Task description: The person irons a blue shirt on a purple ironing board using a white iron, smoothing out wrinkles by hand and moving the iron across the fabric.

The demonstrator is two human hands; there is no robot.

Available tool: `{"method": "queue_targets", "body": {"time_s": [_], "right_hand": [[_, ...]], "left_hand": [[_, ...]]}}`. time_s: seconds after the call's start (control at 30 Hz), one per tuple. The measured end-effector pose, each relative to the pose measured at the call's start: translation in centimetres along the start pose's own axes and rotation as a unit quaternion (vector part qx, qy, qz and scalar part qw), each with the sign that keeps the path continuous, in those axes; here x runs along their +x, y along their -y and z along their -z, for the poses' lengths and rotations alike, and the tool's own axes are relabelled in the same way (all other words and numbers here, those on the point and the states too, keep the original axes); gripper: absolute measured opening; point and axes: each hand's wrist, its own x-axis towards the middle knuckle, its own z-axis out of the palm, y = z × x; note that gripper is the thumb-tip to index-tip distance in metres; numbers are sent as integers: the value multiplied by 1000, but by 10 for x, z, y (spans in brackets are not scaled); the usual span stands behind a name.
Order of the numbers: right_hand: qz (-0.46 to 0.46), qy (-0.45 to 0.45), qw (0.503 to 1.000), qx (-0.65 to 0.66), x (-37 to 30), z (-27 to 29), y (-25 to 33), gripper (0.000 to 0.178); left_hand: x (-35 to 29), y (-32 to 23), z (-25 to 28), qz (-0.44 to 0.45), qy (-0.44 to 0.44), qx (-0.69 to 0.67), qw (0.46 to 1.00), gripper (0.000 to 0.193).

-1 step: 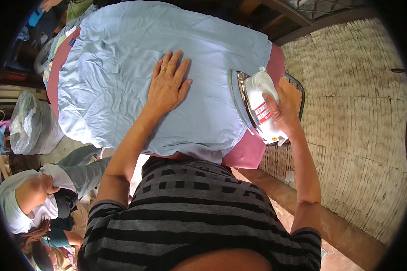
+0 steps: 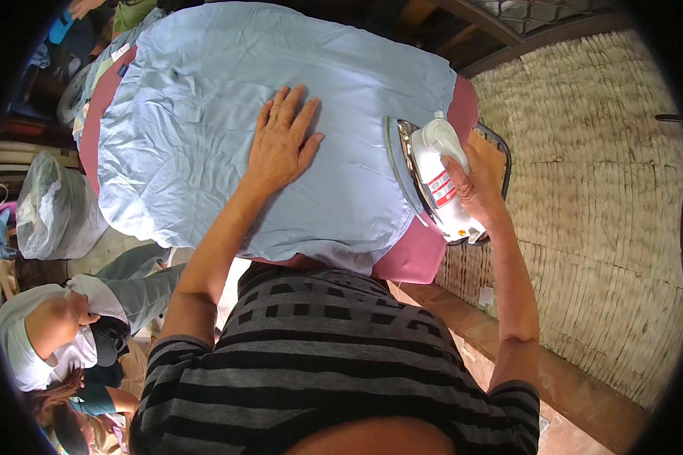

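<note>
A wrinkled light-blue cloth (image 2: pixel 197 144) covers most of a dusty-pink ironing board (image 2: pixel 411 256). My left hand (image 2: pixel 282 140) lies flat on the middle of the cloth, fingers spread, a ring on one finger. At the board's right end my right hand (image 2: pixel 474 186) is wrapped round the handle of a white clothes iron (image 2: pixel 442 178) with a red-and-white label. The iron is tilted, its metal soleplate turned left toward the cloth. A wooden rest (image 2: pixel 489 155) in a dark metal frame shows behind my right hand.
A wall of rough, pale slats (image 2: pixel 584 167) rises at the right. At the left stands a stuffed clear plastic bag (image 2: pixel 53 208). Two people are at the lower left, one in a white shirt (image 2: pixel 23 334). Another person's hand (image 2: pixel 83 7) shows at the top left.
</note>
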Motion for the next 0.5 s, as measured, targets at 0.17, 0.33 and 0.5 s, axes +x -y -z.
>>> {"method": "queue_targets", "body": {"time_s": [0.17,0.33,0.5], "right_hand": [[55,31,996,-61,1,4,44,43],[74,133,985,-85,30,-15,70,40],[228,121,958,-129,86,-34,70,43]], "left_hand": [[-10,9,11,47,-14,60,997,48],[-21,31,15,97,-26,106,989,51],[-22,38,10,107,-36,122,986,57]]}}
